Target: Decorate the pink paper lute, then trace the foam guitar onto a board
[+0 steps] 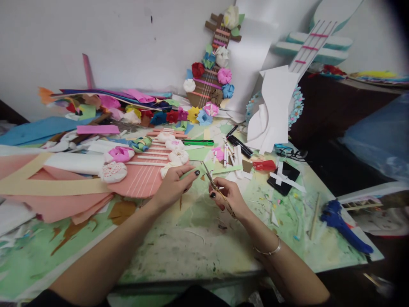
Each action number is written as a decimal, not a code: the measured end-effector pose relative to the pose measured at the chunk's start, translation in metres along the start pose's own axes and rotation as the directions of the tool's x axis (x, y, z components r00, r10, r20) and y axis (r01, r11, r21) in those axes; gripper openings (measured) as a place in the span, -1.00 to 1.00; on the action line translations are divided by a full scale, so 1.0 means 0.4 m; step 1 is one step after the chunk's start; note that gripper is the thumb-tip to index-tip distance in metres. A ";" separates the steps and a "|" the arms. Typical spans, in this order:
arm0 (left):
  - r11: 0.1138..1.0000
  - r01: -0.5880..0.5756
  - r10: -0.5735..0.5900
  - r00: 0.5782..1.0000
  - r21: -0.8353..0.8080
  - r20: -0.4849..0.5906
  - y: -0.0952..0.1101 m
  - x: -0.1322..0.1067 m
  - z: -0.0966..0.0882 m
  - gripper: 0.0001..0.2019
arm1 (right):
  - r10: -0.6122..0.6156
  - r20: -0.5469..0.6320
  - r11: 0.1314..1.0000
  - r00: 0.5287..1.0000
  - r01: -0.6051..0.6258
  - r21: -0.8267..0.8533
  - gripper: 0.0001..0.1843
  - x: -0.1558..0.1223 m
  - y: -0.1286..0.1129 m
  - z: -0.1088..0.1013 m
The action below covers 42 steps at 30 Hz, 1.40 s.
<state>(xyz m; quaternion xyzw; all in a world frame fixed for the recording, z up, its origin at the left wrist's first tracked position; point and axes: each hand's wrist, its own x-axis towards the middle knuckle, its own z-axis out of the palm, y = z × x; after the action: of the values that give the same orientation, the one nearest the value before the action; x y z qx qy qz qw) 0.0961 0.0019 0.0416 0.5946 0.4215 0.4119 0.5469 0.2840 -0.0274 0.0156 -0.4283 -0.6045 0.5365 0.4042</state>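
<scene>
My right hand [227, 197] grips a pair of scissors [209, 175] by the handles, with the blades pointing up and left toward my other hand. The fingers of my left hand [174, 183] are pinched together around what looks like a piece of light green paper [193, 169], partly hidden by the fingers. Just beyond that hand lies a pink paper guitar-like piece [137, 184] with white strings and strips. White crumpled paper flowers [179, 156] line its right edge, and a pink-and-white flower [119, 153] and a green-blue flower [140, 144] sit to its left.
A brown flower-covered instrument model [204, 87] leans against the wall. Further right stand a white paper cutout [277, 106], black pens [239, 146], a phone [289, 172] under paper strips, and a blue glue gun [345, 226] near the table's right edge. Coloured paper [28, 130] piles up left.
</scene>
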 end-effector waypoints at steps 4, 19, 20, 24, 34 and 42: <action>1.000 0.009 -0.009 1.000 0.004 0.008 0.002 0.001 0.002 -0.73 | -0.015 -0.024 0.999 1.000 0.014 -0.050 -0.51 0.001 -0.001 0.000; 1.000 -0.002 0.002 1.000 0.013 0.018 0.003 0.000 0.006 -0.69 | 0.035 -0.083 0.996 0.996 -0.041 -0.075 -0.47 0.001 -0.005 0.012; 1.000 -0.002 0.001 1.000 0.011 0.019 0.002 -0.001 0.006 -0.69 | 0.032 -0.087 0.995 0.996 -0.040 -0.089 -0.46 0.001 -0.005 0.013; 1.000 0.011 -0.011 1.000 -0.006 0.020 0.003 -0.001 0.005 -0.67 | 0.040 -0.098 0.993 0.994 -0.051 -0.109 -0.47 -0.001 -0.007 0.015; 0.979 0.062 -0.059 0.998 -0.194 0.019 -0.011 0.006 0.003 -0.81 | 0.081 -0.086 0.994 0.993 -0.087 -0.067 -0.50 -0.003 -0.002 0.012; 0.975 0.027 -0.022 0.999 -0.221 0.025 0.003 0.006 -0.006 -0.82 | -0.015 -0.053 0.995 0.999 0.009 -0.103 -0.53 -0.003 -0.012 0.004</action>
<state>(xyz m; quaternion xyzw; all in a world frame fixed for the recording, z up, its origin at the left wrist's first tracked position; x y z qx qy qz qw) 0.0947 0.0047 0.0432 0.5294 0.3743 0.4427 0.6193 0.2827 -0.0293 0.0203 -0.4591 -0.6229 0.4905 0.4008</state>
